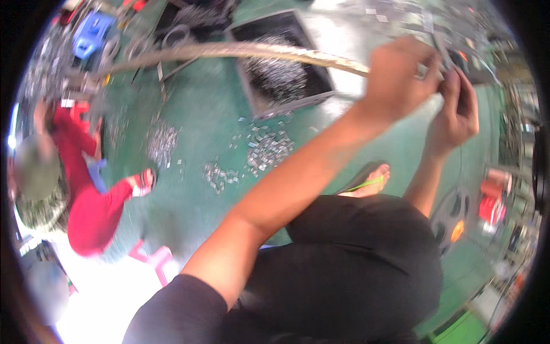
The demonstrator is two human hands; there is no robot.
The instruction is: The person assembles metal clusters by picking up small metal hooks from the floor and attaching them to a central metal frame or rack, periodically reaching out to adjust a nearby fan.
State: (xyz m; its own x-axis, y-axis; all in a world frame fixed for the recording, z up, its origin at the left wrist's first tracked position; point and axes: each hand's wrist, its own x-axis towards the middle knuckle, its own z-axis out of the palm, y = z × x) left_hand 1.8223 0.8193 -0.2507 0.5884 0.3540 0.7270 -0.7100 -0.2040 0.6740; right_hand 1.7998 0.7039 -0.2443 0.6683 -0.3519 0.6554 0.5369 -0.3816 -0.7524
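At the upper right my left hand (401,74) has its fingers closed around a small metal piece (421,71), mostly hidden by the fingers. Just beside it, my right hand (460,109) is closed in a pinch on a slim grey metal tool (440,49) that looks like a caliper; blur hides its details. Both hands nearly touch at the tool. A long pale strip (258,50) crosses the upper view from the left and passes out of sight behind my left hand; whether the hand touches it I cannot tell.
A dark bin (252,94) full of small metal pieces stands beyond my left forearm. Loose metal pieces (269,150) lie in heaps on the green floor. A person in red (94,212) sits at the left near a pink stool (153,259). A round black reel (450,215) is at my right.
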